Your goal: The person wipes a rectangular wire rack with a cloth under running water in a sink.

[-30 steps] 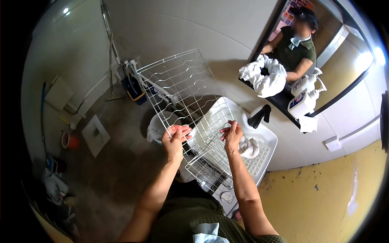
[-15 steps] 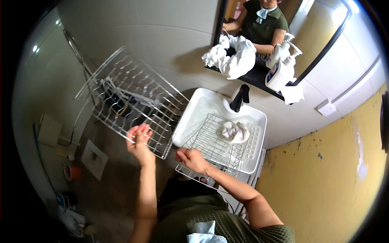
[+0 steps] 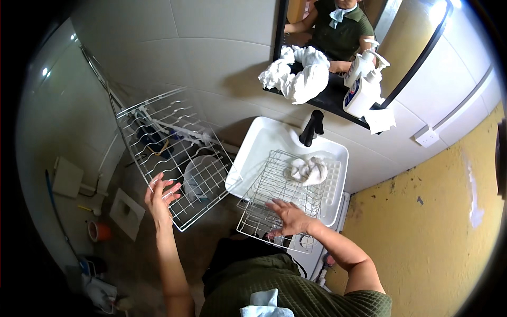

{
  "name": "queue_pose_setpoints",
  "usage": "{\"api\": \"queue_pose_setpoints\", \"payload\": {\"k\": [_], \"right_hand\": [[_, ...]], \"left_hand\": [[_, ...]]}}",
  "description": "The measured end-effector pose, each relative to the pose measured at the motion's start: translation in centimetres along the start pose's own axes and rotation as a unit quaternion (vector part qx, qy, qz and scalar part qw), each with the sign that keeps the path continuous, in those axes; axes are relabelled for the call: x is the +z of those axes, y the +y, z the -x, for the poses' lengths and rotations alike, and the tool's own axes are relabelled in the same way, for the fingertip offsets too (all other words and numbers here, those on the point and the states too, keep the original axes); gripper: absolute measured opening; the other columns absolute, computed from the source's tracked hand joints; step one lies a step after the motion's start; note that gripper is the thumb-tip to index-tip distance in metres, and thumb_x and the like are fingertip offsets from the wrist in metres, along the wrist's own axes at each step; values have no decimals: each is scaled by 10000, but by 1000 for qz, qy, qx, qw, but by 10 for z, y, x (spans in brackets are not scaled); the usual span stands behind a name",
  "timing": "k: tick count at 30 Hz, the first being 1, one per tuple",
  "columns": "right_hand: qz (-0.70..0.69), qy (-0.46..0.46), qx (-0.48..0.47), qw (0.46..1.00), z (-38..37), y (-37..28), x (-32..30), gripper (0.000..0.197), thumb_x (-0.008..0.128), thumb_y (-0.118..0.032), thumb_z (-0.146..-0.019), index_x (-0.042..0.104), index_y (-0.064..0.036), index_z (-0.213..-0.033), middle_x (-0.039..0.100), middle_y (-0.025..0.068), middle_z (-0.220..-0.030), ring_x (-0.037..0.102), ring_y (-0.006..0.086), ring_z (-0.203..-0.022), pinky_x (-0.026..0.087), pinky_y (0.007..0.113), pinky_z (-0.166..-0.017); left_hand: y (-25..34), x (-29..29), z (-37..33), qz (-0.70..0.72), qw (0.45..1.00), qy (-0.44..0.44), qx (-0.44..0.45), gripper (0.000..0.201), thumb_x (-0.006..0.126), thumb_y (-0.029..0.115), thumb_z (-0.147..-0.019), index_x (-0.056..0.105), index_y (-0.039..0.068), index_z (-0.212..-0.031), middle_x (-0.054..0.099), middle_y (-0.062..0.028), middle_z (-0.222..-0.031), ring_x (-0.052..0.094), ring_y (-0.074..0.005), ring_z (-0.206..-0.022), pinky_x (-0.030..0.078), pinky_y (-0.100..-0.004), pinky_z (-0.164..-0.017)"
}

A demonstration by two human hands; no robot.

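On the left, my left hand [image 3: 161, 203] grips the near edge of a large wire rack [image 3: 185, 164] with wavy bars, its fingers partly spread around the wires. That rack hangs tilted in the air beside the white sink [image 3: 244, 150]. My right hand [image 3: 289, 217] is open, fingers apart, over the near part of a second wire rack [image 3: 277, 182]. This one lies in the sink and sticks out past its front edge. Whether my right fingertips press on its wires, I cannot tell. A crumpled white cloth [image 3: 309, 170] rests on the second rack.
A black faucet [image 3: 312, 128] rises behind the sink. Above it, a black shelf under the mirror [image 3: 409, 58] bears a bunched white cloth [image 3: 300, 76] and white pump bottles [image 3: 363, 92]. At floor level on the left are a bucket [image 3: 199, 174] and an orange container [image 3: 99, 231].
The large rack and my left hand have moved down and left, with the rack tilting differently. My right hand has opened and shifted right, from near the large rack's corner to the second rack.
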State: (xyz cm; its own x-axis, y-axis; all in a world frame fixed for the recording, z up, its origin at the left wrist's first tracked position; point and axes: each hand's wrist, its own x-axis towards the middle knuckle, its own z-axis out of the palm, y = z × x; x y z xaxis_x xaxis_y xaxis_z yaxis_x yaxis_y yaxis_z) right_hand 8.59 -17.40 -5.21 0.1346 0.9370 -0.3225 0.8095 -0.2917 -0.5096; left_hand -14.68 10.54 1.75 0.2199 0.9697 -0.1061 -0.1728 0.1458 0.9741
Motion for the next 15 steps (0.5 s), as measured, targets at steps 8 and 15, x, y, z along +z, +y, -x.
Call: {"api": "queue_pose_setpoints", "payload": {"k": [8,15], "right_hand": [[54,138,-60,987,56,14,4,445,603,-141,-780,544,-127,-1221,547,114,-1235,513,305,-1145,434,389,-950],[45,174,-13,984,81,12,0,474,551,-50,-753,552,-116,-1222,543,134,-1260,535,310,-1126,476,379,-906]], "left_hand": [[7,-1,-42,-164,967,-188,-41,397,463,262,-953,454,29,-1275,617,-147,-830,681,-274,-685,543,-282,-480],[-34,44,-69,-217,904,-305,-208,404,496,330,-936,469,19,-1191,616,-169,-797,676,-313,-640,555,-328,-469]]}}
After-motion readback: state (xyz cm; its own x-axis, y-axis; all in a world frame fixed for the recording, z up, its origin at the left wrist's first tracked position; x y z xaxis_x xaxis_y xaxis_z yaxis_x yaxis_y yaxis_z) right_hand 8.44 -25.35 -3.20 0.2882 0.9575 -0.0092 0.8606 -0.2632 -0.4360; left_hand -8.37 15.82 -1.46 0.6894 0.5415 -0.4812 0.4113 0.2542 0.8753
